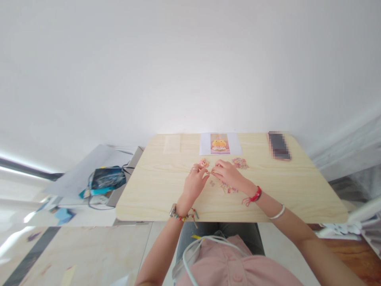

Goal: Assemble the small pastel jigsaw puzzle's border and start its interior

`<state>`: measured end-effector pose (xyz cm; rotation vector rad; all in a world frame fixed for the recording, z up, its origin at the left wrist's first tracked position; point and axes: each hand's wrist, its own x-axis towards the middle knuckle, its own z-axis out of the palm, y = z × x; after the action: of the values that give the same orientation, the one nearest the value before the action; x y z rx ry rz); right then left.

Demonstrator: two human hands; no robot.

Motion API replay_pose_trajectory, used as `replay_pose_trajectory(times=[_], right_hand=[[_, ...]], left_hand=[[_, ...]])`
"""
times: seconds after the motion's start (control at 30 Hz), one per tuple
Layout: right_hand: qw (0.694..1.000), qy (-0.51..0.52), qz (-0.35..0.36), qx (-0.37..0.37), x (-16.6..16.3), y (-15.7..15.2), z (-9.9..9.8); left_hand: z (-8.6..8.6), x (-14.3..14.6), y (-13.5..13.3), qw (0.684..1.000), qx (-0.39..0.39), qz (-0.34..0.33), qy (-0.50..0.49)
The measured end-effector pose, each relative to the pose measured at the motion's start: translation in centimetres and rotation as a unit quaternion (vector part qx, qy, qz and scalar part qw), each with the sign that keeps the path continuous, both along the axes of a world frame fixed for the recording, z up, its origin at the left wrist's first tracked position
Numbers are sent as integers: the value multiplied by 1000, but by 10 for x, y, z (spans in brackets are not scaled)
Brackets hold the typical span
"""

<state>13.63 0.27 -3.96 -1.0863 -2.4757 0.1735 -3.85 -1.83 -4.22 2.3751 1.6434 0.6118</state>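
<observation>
Handling pieces (228,188) (printed sheet (220,144) beyond)

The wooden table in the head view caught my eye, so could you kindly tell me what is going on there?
A person is working at the wooden table with the fingers of the left hand and right hand close together; whatever they hold is too small to make out. Small multicoloured pieces lie in a cluster, a pile and a looser spread around the hands. Farther back lie a sheet bearing a printed picture and, at the right, a phone.
</observation>
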Motion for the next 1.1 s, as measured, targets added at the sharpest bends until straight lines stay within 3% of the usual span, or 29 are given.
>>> replay_pose_trajectory(times=[0.23, 0.47, 0.57, 0.77, 0.97, 1.1], right_hand=[[999, -19, 14, 24, -35, 35, -6], [996, -72, -60, 7, -45, 44, -8], [996, -65, -65, -5, -37, 34, -3], [996, -53, -15, -75, -10, -2, 1], [993, -77, -45, -78, -4, -29, -3], [990, -102, -67, -70, -12, -37, -12]], left_hand=[[-4, -20, 22, 996, 8, 82, 43], [-7, -32, 27, 994, 12, 105, 29], [-9, -33, 13, 998, -22, 65, 12], [-19, -23, -13, 993, -90, -82, 5], [-23, -9, -1, 986, -96, -136, -8], [-26, -6, 4, 987, -95, -127, -9]])
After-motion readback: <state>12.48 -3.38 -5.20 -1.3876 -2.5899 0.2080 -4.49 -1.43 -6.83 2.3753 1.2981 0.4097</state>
